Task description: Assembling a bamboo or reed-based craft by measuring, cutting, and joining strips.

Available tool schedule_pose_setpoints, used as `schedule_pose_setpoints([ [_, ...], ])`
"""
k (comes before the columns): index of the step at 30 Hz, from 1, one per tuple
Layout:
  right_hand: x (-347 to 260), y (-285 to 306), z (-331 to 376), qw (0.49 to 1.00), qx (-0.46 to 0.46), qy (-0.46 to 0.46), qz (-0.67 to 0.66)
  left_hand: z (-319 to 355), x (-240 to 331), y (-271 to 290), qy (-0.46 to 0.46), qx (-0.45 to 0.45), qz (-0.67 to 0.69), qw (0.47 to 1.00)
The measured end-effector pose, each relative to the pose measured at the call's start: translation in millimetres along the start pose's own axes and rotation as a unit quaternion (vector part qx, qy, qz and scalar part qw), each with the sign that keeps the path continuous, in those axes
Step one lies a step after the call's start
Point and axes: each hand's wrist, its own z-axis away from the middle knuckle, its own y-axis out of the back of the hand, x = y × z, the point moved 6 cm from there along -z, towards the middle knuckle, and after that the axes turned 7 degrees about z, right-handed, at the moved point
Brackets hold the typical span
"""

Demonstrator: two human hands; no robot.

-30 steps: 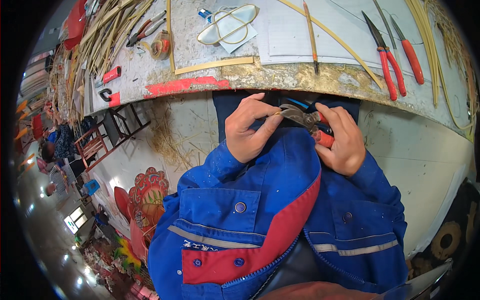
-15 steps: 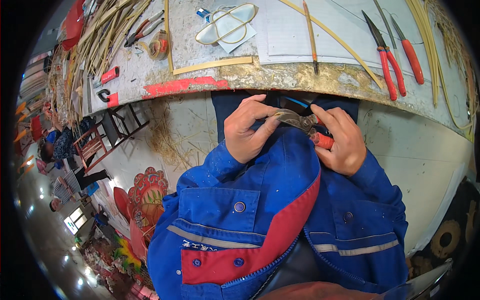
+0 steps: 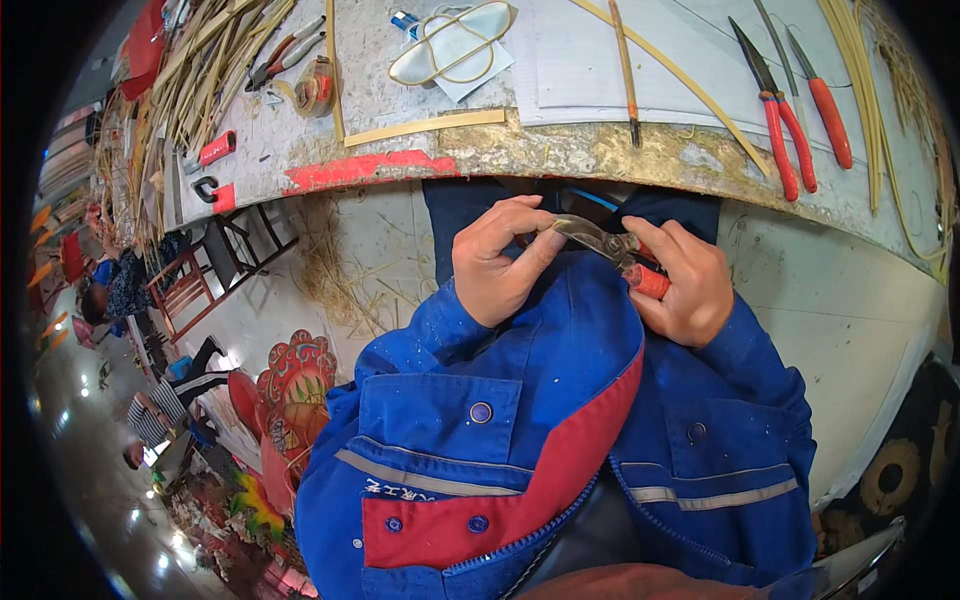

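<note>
The person's right hand (image 3: pixel 680 285) is clenched around the orange-red grips of a pair of pliers (image 3: pixel 607 247), held just below the near edge of the tabletop (image 3: pixel 560 155) and above the lap. The metal nose of the pliers points left, toward the left hand (image 3: pixel 497 262). That hand is curled, its thumb and forefinger pinched at the tip of the pliers; whatever small piece it may be gripping there is too small to make out. Both hands come out of the sleeves of a blue work jacket (image 3: pixel 520 420) with a red collar lining and grey reflective stripes.

On the tabletop above the hands lies a sheet of white paper (image 3: pixel 640 60) with a long bamboo strip (image 3: pixel 680 75) across it. To the right of the paper rest red-handled scissors (image 3: pixel 775 120) and, just beside them, a second red-handled tool (image 3: pixel 825 105). Left of the paper sits a bent bamboo loop (image 3: pixel 450 45) on a small paper scrap, with a flat bamboo slat (image 3: pixel 425 128) near the table's edge below it. Further left are a roll of tape (image 3: pixel 315 85), another pair of pliers (image 3: pixel 285 52) and a heap of bamboo strips (image 3: pixel 200 70). A patch of red paint (image 3: pixel 350 168) marks the worn table edge.

On the floor to the left stand a wooden chair (image 3: pixel 205 280) and a red decorated lantern piece (image 3: pixel 295 385).
</note>
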Motion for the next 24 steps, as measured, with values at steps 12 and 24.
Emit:
schedule_pose_setpoints([
  [12,4,-6,2,0.998,0.044,-0.006,-0.034,1,-5,5,0.013,0.019,0.007,1.000],
  [24,13,13,8,0.994,0.105,0.021,0.006,5,-5,7,0.061,0.000,-0.106,0.993],
])
